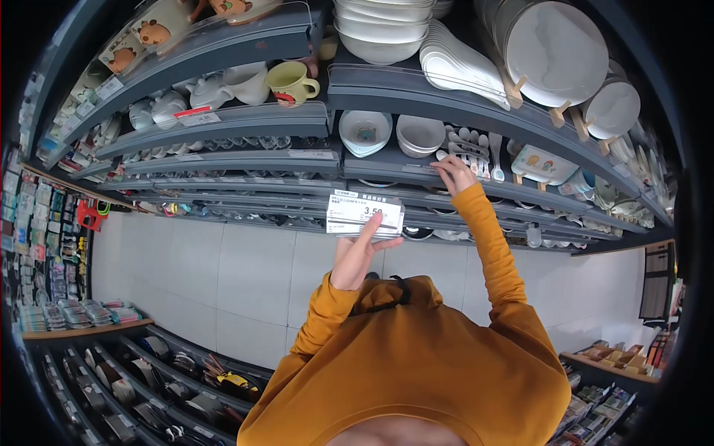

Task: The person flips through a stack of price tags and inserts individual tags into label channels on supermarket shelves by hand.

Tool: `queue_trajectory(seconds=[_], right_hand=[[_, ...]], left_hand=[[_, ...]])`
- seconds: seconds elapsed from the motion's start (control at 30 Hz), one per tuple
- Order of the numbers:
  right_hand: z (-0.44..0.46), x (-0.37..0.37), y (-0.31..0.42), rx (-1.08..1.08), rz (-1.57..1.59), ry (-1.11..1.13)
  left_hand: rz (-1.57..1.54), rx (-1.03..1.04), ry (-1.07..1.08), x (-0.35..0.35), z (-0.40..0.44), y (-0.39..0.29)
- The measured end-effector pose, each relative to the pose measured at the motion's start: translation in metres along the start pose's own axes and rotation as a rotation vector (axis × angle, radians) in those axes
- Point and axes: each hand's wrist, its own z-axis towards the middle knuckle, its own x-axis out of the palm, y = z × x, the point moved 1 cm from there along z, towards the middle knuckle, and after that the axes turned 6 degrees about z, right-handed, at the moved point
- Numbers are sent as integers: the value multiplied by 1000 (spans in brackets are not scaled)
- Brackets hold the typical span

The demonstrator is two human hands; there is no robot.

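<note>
At the edge of the middle shelf (379,170), the right hand (460,177) has its thumb and fingertips drawn close together on or just beside the front rail, below the white bowls (421,135) and a row of spoons (467,141). Can't tell if it pinches a label or just touches the strip.

Left hand (352,262) holds a small stack of price cards (346,220) in front of the shelving, gripped firmly, thumb across the face, printed side up. Top card reads about 3.5, last digit partly under the thumb.

Progress, my read: partway. Labels are in place on other edges, e.g. a red-topped label (195,116) under the teapots and a white label (311,154) on the left-hand rail. The cards in the left hand look unplaced, so that stack is what's left. Count unclear, edges overlap.

Hard to make out: fine print on the top card, faces of the cards beneath, whatever sits behind the right fingertips. Lower shelves are foreshortened and partly blocked by the cards and left hand. Lens border cuts off both ends of the shelving.
</note>
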Motion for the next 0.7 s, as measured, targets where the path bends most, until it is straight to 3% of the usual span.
queue_trajectory(seconds=[0.2, 0.3, 0.47, 0.6, 0.7], right_hand=[[-9, 0, 12, -14, -69, -32], [-9, -10, 42, -66, -8, -239], [-19, -34, 114, 157, 625, -180], [-28, -45, 165, -21, 772, -94], [-37, -43, 180, -27, 768, -96]], left_hand=[[-12, 23, -27, 6, -4, -6], [-31, 40, -41, 12, -8, -12], [3, 42, -38, 12, -12, -4], [24, 62, -12, 13, -17, 5], [57, 55, 15, 17, -21, 10]])
